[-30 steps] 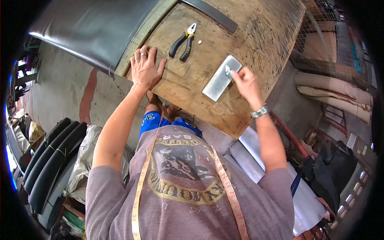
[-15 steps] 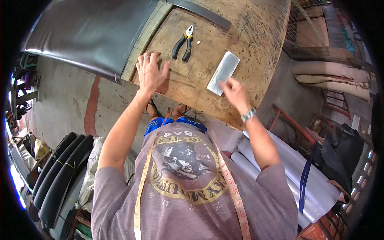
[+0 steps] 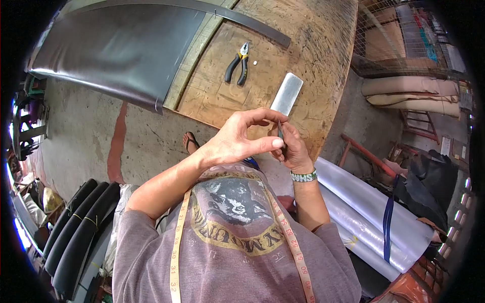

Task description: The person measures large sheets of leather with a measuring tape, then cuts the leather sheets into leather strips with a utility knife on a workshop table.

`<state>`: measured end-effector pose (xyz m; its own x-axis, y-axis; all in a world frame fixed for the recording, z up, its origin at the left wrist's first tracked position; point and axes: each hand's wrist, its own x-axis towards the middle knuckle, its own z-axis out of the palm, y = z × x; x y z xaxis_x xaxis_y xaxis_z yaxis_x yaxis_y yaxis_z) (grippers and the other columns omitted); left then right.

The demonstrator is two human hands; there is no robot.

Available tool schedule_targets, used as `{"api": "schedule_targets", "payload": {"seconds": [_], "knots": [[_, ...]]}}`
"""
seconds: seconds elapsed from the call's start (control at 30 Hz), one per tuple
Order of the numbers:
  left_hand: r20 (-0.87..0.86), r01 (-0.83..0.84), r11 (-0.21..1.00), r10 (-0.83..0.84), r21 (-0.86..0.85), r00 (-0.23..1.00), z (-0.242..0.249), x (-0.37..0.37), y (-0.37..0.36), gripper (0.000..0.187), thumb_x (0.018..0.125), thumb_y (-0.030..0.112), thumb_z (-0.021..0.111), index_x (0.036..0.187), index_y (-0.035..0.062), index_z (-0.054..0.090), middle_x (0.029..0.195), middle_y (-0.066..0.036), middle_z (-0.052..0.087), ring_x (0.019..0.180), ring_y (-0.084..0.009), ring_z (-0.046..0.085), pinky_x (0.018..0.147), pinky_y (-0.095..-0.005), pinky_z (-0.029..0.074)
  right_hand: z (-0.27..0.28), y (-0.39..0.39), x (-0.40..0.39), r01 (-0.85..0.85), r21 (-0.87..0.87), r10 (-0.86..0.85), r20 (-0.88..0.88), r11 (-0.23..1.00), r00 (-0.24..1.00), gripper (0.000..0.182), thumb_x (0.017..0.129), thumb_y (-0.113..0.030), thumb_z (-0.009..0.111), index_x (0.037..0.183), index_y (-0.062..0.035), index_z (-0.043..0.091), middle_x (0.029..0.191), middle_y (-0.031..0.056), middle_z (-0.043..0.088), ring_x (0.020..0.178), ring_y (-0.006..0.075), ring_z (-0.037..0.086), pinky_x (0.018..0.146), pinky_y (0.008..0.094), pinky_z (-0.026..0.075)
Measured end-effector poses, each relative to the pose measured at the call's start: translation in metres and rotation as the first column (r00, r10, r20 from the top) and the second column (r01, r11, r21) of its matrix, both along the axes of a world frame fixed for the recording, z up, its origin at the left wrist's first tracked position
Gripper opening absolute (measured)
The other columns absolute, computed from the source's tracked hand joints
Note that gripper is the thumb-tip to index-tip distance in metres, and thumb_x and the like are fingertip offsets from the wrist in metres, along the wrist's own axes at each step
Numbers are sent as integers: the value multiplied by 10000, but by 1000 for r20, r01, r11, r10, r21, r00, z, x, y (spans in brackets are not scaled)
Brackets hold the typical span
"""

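My right hand (image 3: pixel 294 149), in front of my chest, is closed around a thin dark blade-like piece (image 3: pixel 281 132) that points up; its lower part is hidden in my fingers. My left hand (image 3: pixel 241 135) reaches across to it, thumb stretched out and index finger curved, with the thumb tip at the piece's side and the index fingertip near its top. Beyond both hands, a flat silvery metal block (image 3: pixel 288 94) lies on the wooden table (image 3: pixel 313 55). Pliers with black and yellow handles (image 3: pixel 237 64) lie farther left, beside a small white bit (image 3: pixel 255 63).
Dark sheet material (image 3: pixel 116 45) covers the table's left side, with a long dark strip (image 3: pixel 257 28) across the back. Rolls of clear sheeting (image 3: pixel 364 217) lie at the lower right, black rolls (image 3: pixel 81 227) at the lower left. A measuring tape (image 3: pixel 177 247) hangs round my neck.
My left hand has left the table edge and moved right to my right hand. My right hand has drawn back from the metal block toward my chest, and the thin blade-like piece now shows.
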<state>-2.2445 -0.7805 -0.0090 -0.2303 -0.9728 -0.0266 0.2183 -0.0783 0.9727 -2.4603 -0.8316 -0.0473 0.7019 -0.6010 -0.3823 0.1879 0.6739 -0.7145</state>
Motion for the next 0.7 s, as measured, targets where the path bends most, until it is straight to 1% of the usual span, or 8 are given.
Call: {"api": "schedule_targets", "payload": {"seconds": [0.1, 0.2, 0.3, 0.4, 0.5, 0.6, 0.7], "knots": [[-49, 13, 998, -9, 67, 999, 2, -2, -3, 577, 879, 379, 817, 1294, 3, 674, 1267, -112, 674, 1239, -206, 584, 1110, -396, 420, -5, -4, -2, -10, -34, 11, 24, 999, 1000, 397, 1023, -394, 647, 1168, -24, 638, 723, 21, 610, 472, 54, 473, 390, 185, 339], [31, -87, 996, 86, 29, 996, 7, -9, -7, 438, 887, 315, 814, 1171, -10, 736, 1095, -116, 732, 1086, -188, 652, 1008, -373, 502, 13, -8, 6, -56, -166, 52, -24, 985, 998, 544, 987, -409, 692, 1337, -2, 604, 884, 17, 680, 486, 25, 466, 394, 174, 345], [-176, -68, 981, 100, 182, 979, 6, -20, -7, 321, 915, 200, 795, 1122, -42, 748, 1038, -124, 736, 973, -185, 700, 854, -335, 587, 20, -12, 8, -84, -235, 73, -57, 968, 996, 689, 956, -426, 727, 1459, 6, 540, 1029, 15, 711, 497, 1, 454, 400, 167, 338], [-309, -28, 973, 100, 228, 946, 10, -27, -12, 259, 937, 124, 763, 1121, -58, 744, 993, -126, 736, 861, -188, 729, 739, -305, 625, 21, -19, 3, -114, -261, 114, -13, 959, 993, 694, 951, -414, 737, 1459, 14, 535, 963, 1, 706, 496, 3, 455, 408, 166, 332], [-315, 52, 974, 20, 220, 949, 10, -29, -17, 268, 975, 92, 707, 1172, -90, 708, 1179, -187, 690, 907, -295, 756, 800, -367, 649, 19, -25, -7, -118, -246, 125, 15, 962, 992, 693, 957, -385, 739, 1477, 16, 514, 881, -22, 690, 489, 3, 443, 414, 163, 327], [-345, 64, 978, 8, 197, 938, 9, -36, -23, 259, 978, 80, 696, 1176, -85, 711, 1193, -180, 691, 914, -303, 758, 811, -377, 649, 17, -33, -16, -142, -236, 153, 28, 961, 988, 699, 966, -353, 736, 1506, 10, 478, 780, -43, 643, 484, 4, 440, 415, 165, 332], [-368, 79, 984, -15, 160, 930, 9, -42, -30, 249, 996, 101, 675, 1181, -58, 724, 1207, -158, 696, 950, -265, 748, 850, -351, 626, 15, -37, -26, -147, -188, 159, 52, 971, 986, 681, 979, -334, 722, 1509, 12, 470, 728, -43, 599, 487, 10, 449, 414, 167, 335]]}}
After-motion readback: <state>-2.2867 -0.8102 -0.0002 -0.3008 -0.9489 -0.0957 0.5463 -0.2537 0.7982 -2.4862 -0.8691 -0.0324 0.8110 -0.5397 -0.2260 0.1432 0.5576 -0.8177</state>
